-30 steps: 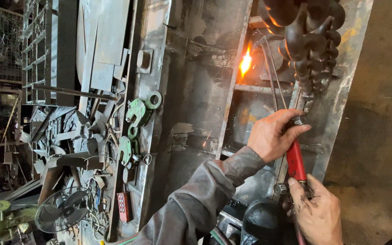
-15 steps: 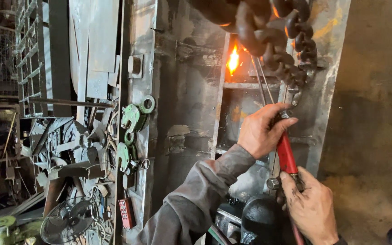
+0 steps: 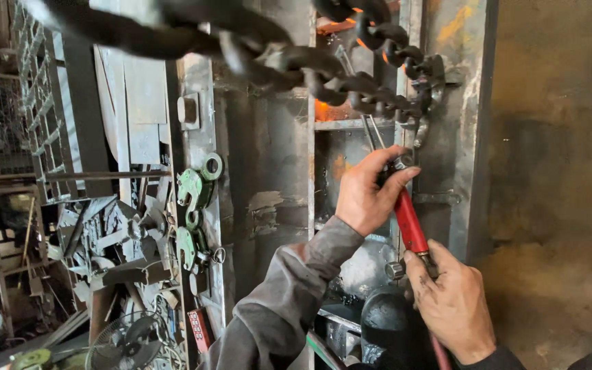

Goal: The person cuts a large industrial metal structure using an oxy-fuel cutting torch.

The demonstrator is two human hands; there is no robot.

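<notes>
Red-handled tongs (image 3: 409, 219) run steeply up toward the glowing furnace opening (image 3: 323, 109), your left hand (image 3: 368, 199) with fingers clamped near their upper joint, your right hand (image 3: 453, 305) gripping the lower handle end, nearer you.

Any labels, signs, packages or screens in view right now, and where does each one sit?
Label on a red rectangular object: low on the steel upright, left of the grey sleeve, light panel on red; print too small to read.
No packages, signs or screens elsewhere.
</notes>
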